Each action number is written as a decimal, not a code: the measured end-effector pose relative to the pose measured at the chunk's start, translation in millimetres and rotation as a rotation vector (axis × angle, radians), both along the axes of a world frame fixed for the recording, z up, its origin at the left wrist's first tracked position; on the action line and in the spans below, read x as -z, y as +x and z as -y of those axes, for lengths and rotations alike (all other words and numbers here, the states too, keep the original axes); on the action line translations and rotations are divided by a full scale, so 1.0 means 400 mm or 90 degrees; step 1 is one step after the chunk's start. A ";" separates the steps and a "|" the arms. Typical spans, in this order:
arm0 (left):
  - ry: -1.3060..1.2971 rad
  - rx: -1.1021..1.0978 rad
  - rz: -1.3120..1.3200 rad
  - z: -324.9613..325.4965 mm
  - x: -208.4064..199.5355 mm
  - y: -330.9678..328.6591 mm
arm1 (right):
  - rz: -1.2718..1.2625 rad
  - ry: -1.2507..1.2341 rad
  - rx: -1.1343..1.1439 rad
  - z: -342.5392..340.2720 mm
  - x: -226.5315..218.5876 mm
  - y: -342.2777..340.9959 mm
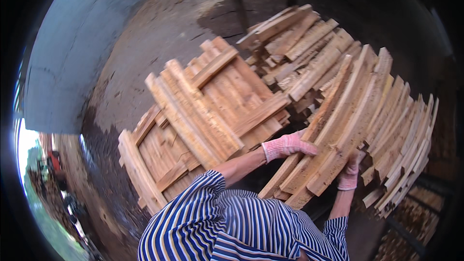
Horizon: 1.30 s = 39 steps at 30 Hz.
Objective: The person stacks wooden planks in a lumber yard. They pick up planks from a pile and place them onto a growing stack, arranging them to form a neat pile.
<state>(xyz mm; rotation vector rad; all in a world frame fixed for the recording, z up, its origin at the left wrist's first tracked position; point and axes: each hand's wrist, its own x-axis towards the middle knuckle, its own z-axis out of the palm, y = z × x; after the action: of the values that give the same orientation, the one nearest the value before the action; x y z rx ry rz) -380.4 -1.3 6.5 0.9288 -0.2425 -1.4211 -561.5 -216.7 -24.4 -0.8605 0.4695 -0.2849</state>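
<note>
Several long rough-sawn wooden boards [338, 130] lie side by side in a bundle between my hands, their near ends tilted toward my body. My left hand [290, 145], in a pink knitted glove, is closed on the left edge of these boards with the thumb over the top. On the opposite side my right hand [349, 171], in a matching glove, grips the bundle's right edge from below; its fingers are partly hidden by the wood. The far ends of the boards reach over a heap of shorter sawn pieces [309, 53].
Left of the heap is a stack of flat planks [193, 111] with crosspieces on top. More narrow slats [403, 140] stand on my right. A grey wall [82, 53] rises at the far left, and dark posts [235, 0] stand at the back. Wood scraps [411, 222] lie lower right.
</note>
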 end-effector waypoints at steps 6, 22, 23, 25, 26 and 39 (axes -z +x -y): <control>0.013 -0.138 0.192 -0.325 -0.184 -0.035 | -0.034 -0.148 -0.078 -0.208 -0.223 0.063; 0.257 -0.501 0.638 -1.265 -0.802 0.032 | 0.527 -0.532 -0.358 -1.153 -0.604 0.614; 0.248 -0.579 0.675 -1.333 -0.770 0.008 | 0.582 -0.558 -0.358 -1.244 -0.621 0.616; 0.242 -0.564 0.738 -1.463 -0.672 0.002 | 0.562 -0.520 -0.482 -1.351 -0.585 0.616; 0.264 -0.544 0.766 -1.519 -0.605 0.008 | 0.517 -0.498 -0.568 -1.385 -0.554 0.620; 0.374 -0.492 0.840 -1.589 -0.208 0.023 | 0.298 -0.965 -0.865 -1.503 -0.174 0.699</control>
<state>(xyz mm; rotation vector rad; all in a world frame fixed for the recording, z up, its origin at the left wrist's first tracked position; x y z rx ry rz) -371.1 634.4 89.7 2.0780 -0.3711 0.0267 -282.1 384.4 45.2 -2.2671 -0.9905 0.5353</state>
